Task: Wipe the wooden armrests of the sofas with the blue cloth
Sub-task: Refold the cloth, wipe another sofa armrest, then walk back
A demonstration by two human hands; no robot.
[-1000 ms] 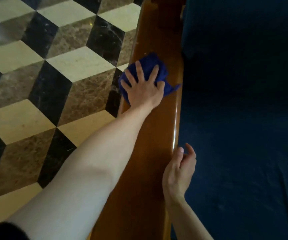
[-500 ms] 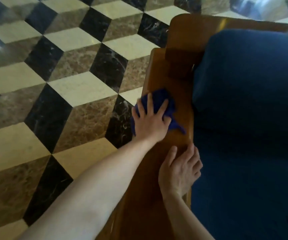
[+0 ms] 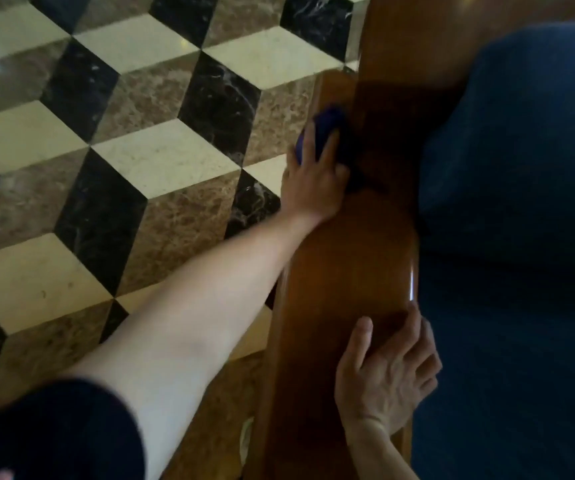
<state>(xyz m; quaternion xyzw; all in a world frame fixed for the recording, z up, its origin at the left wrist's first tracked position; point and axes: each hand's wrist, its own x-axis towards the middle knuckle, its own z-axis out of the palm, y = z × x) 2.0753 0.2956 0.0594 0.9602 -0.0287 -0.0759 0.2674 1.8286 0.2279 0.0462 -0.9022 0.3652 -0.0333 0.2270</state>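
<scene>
Fingers (image 3: 329, 143) of the left hand (image 3: 313, 181) spread flat, pressing the blue cloth (image 3: 327, 119) onto the wooden armrest (image 3: 344, 278) at upper centre of the frame, near the backrest end. Right hand (image 3: 383, 372) at lower right, fingers loose, resting on the armrest's inner edge beside the blue cushion (image 3: 521, 168). Wiping seemingly midway; other armrests out of view, likely left to do.

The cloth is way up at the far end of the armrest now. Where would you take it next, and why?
Probably draw the left hand and the cloth back along the armrest toward the right hand. The cloth sits at the far end, by the sofa's wooden back, on the floor-side edge, so it has little room to go further. A long bare stretch of wood lies between the two hands.
</scene>
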